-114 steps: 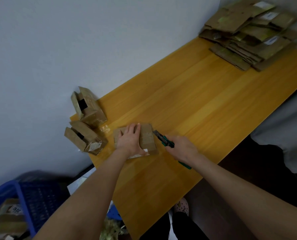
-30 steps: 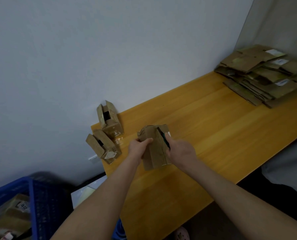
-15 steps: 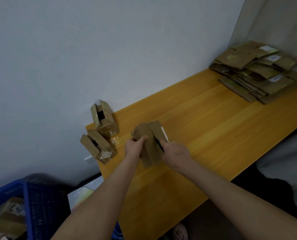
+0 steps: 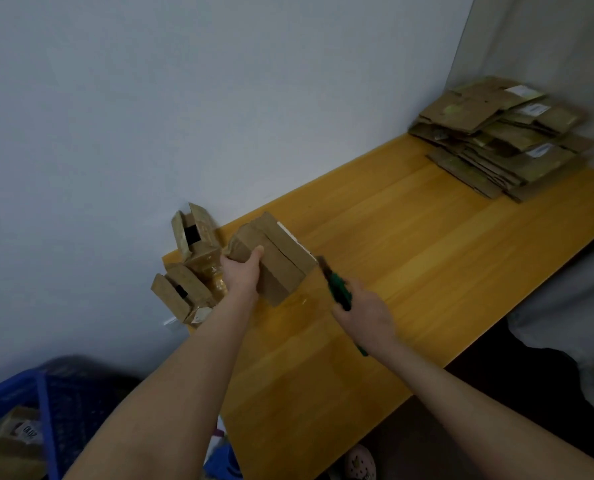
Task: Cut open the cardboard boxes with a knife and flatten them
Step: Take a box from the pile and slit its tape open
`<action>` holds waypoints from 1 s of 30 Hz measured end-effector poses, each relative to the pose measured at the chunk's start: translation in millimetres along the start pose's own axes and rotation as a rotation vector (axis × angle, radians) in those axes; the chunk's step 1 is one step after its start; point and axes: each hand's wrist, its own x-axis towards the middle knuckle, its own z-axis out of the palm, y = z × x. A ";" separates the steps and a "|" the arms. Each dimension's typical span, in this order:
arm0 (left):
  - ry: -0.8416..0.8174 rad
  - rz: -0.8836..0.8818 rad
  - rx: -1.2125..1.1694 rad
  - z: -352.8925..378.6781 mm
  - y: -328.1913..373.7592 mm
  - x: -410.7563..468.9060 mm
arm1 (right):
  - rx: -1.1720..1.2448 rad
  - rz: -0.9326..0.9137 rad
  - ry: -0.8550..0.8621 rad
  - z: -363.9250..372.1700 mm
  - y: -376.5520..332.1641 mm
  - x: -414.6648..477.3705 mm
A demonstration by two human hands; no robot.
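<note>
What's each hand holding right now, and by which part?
The left hand grips the cardboard box by its left end. The right hand holds the green knife by its handle, blade apart from the box.

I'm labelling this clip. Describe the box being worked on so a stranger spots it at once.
Find the yellow wooden table and go to its left end by the wall, far from the flattened stack. Of three brown boxes there, it is the largest box, tilted and gripped by the left hand; the two smaller boxes sit untouched at the corner.
</note>
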 end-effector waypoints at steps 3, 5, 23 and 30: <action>-0.050 -0.034 0.023 1.5 -11.6 -1.2 | 0.563 0.323 0.050 -0.5 7.4 14.8; -0.079 -0.049 0.020 4.9 -20.7 -5.9 | 0.872 0.485 -0.041 2.6 9.4 23.6; -0.128 0.272 1.118 -33.3 -57.1 -17.6 | 0.806 0.472 -0.203 38.5 -6.4 61.3; -0.536 0.600 1.731 15.6 -50.3 -9.4 | 0.747 0.531 -0.186 43.1 15.2 53.9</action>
